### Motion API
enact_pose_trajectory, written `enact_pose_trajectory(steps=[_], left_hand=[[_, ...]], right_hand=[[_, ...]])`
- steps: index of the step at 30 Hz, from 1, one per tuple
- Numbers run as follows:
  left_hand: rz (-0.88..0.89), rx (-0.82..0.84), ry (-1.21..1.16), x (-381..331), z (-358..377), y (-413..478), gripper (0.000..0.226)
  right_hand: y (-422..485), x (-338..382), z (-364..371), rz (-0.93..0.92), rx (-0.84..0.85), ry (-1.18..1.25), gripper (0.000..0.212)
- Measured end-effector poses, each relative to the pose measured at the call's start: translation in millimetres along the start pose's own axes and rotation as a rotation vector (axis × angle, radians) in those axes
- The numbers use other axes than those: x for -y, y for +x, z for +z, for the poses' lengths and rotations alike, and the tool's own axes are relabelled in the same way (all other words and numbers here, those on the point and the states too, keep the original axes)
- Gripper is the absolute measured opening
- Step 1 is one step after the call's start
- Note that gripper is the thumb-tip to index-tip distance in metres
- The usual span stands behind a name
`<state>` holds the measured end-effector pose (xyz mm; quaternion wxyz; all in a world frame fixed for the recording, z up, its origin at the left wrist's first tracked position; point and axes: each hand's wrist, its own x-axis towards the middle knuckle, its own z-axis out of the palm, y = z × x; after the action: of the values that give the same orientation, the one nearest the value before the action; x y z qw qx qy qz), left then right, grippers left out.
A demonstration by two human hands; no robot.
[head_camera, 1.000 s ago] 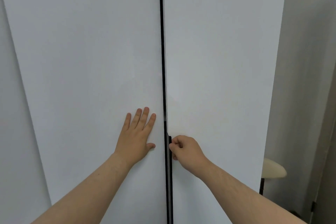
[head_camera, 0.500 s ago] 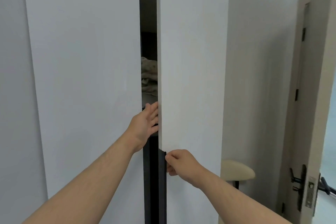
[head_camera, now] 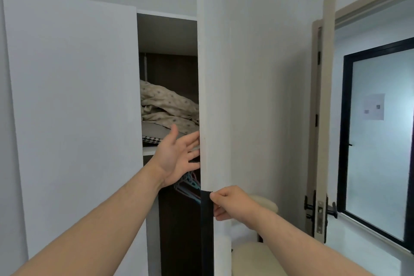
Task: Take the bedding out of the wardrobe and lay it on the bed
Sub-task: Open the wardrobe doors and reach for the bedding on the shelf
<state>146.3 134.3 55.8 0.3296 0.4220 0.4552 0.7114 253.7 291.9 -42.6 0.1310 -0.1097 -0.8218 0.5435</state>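
Observation:
The white wardrobe stands partly open: its right door [head_camera: 215, 96] is swung out edge-on toward me, its left door [head_camera: 71, 107] stays flat. Between them, crumpled beige dotted bedding [head_camera: 167, 107] lies on a shelf, partly hidden by the right door. My left hand [head_camera: 179, 155] is spread, its fingertips against the inner edge of the right door, just below the bedding. My right hand [head_camera: 228, 205] pinches the black handle strip [head_camera: 206, 219] on that door's edge.
Coloured hangers [head_camera: 189, 188] hang under the shelf behind my left hand. A cream cushioned stool [head_camera: 257, 251] sits low right of the door. Further right are an open room door with a black lever handle [head_camera: 320, 206] and a dark-framed window [head_camera: 378, 141].
The right wardrobe door went from closed to swung well out, exposing the bedding. My left hand left the left door's face and moved into the gap. I have stepped back.

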Motion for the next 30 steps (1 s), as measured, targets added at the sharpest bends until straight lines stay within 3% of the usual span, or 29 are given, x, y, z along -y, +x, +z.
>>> enact_pose_trajectory(steps=[9, 16, 30], left_hand=[[-0.017, 0.035, -0.035, 29.4, 70.6, 27.2, 0.083], [-0.101, 0.073, -0.117, 36.6, 116.7, 57.9, 0.081], [-0.161, 0.115, -0.026, 52.4, 147.1, 92.0, 0.085]], right_hand=[[-42.2, -28.9, -63.9, 0.083, -0.148, 0.029, 0.029], [-62.5, -46.7, -117.3, 0.12, -0.219, 0.036, 0.04], [-71.1, -66.8, -155.8, 0.107, -0.321, 0.083, 0.037]])
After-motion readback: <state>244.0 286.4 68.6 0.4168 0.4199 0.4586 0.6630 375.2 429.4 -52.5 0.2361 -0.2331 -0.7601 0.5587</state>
